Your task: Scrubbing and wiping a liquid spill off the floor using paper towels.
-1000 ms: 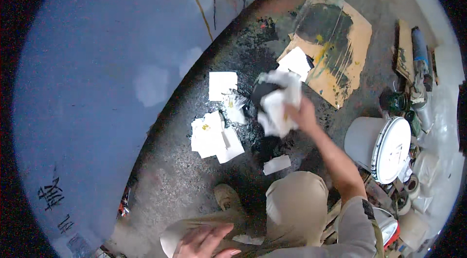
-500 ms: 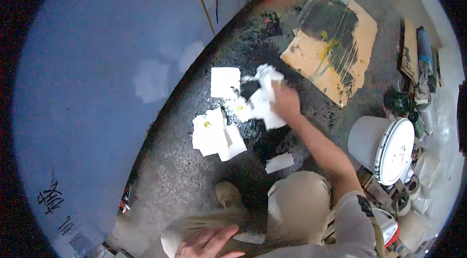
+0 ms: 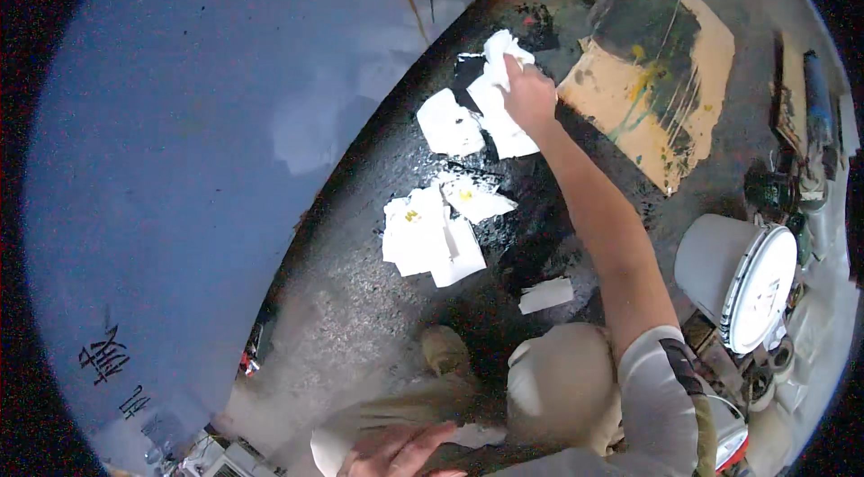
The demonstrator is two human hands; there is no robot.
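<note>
My right hand point(image 3: 531, 101) is closed on a crumpled white paper towel point(image 3: 502, 49) and presses it to the dark, wet floor point(image 3: 531, 198). A flatter white sheet point(image 3: 500, 121) lies under that hand and wrist. Just left of it rests another white sheet point(image 3: 447, 123) with black marks. Nearer to me is a small pile of white sheets point(image 3: 416, 238), one with a yellow mark, beside a black-smeared sheet point(image 3: 477, 198). My left hand point(image 3: 396, 452) stays low over my leg, fingers stretched out, partly cut off by the lower edge.
A large blue-grey panel point(image 3: 216, 162) with drips borders the floor on the left. A paint-stained cardboard sheet point(image 3: 711, 85) lies at the far right. Nearer on the right stands a white lidded bucket point(image 3: 715, 261) amid tape rolls and bottles. A small white strip point(image 3: 545, 295) lies by my knee.
My right hand has moved farther away with the paper towel. The sheet at its left has tilted and shows black marks. The view has shifted a little; my left hand stays low.
</note>
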